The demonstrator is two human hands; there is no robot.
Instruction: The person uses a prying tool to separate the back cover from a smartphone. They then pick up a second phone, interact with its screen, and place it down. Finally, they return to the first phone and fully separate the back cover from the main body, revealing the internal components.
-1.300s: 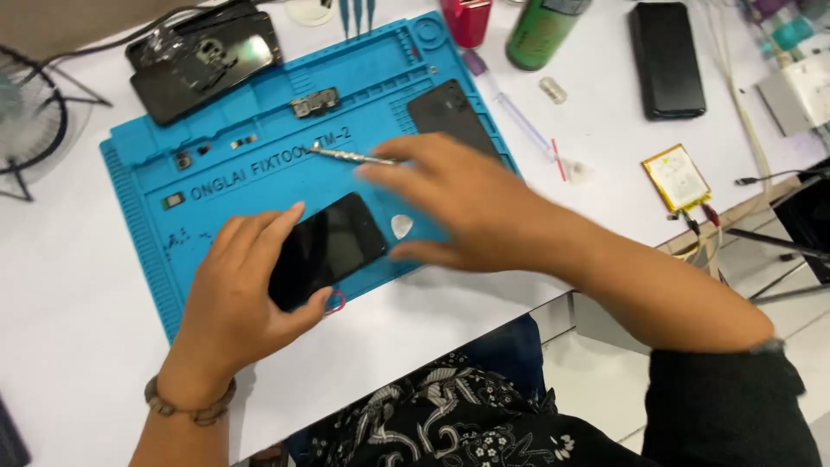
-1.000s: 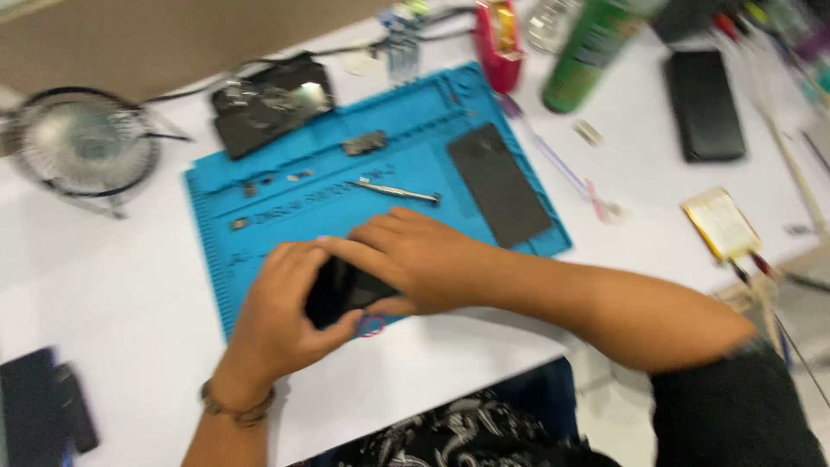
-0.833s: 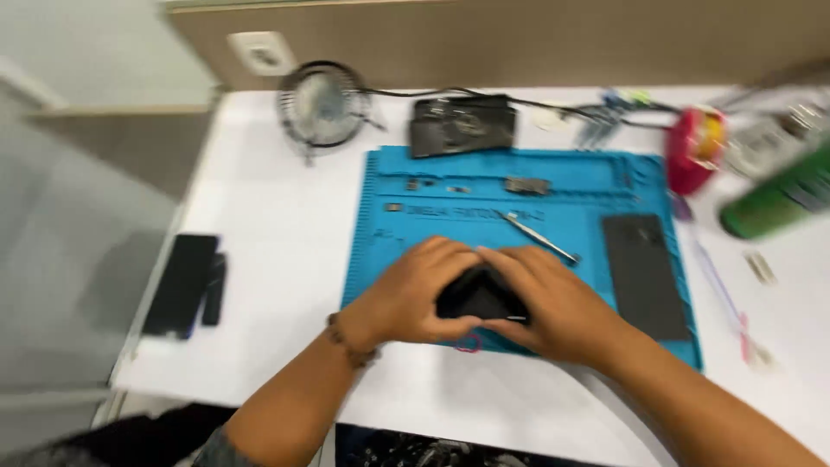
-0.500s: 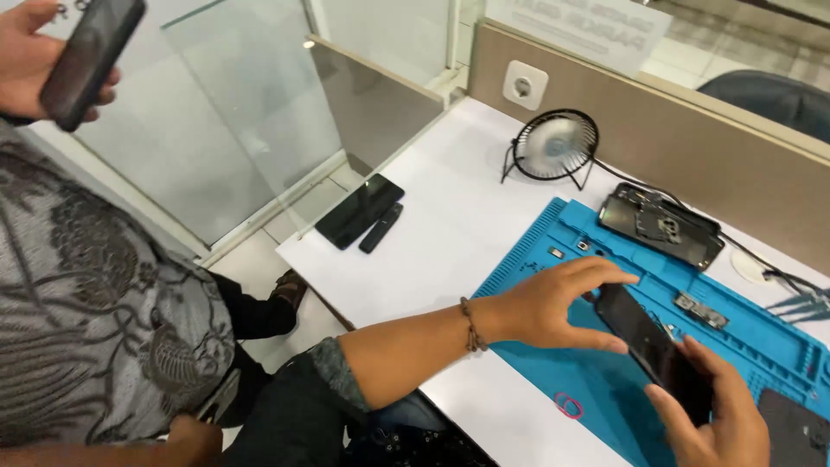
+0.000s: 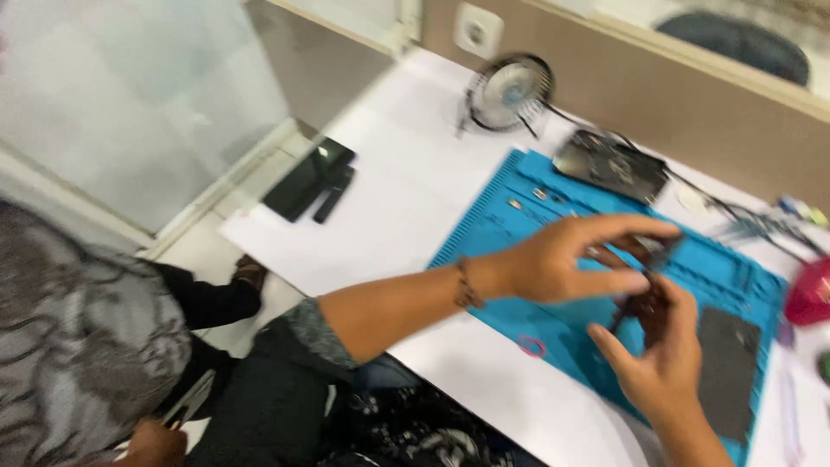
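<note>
The phone [image 5: 644, 294] is held up edge-on over the blue mat [image 5: 553, 251], between both hands, so only a thin dark sliver of it shows through the blur. The right hand [image 5: 661, 367] grips it from below, fingers [image 5: 609, 342] curled and clamped on its lower part. The left hand [image 5: 566, 259] reaches in from the side, thumb and forefinger pinched near its upper edge; whether they actually press on it cannot be told.

It looks like a light, stiff, flat slab with a glass face, so likely slippery and easy to crack if bent or dropped. The safest hold is probably along the two long edges, not on the face, with the mat underneath to catch it.

Counted: one phone in hand. One mat on the white tabletop [image 5: 398, 207]. One dark flat panel [image 5: 731, 363] lies on the mat's right end. One opened dark device [image 5: 609, 164] sits at the mat's far edge. One small fan [image 5: 506, 91] stands behind it. Two dark flat items [image 5: 311, 177] lie together at the tabletop's left corner. One pink ring [image 5: 532, 346] lies on the mat's near edge. One red object [image 5: 811, 294] is cut off at the right edge. Another person in patterned cloth [image 5: 78, 346] sits at the left.
</note>
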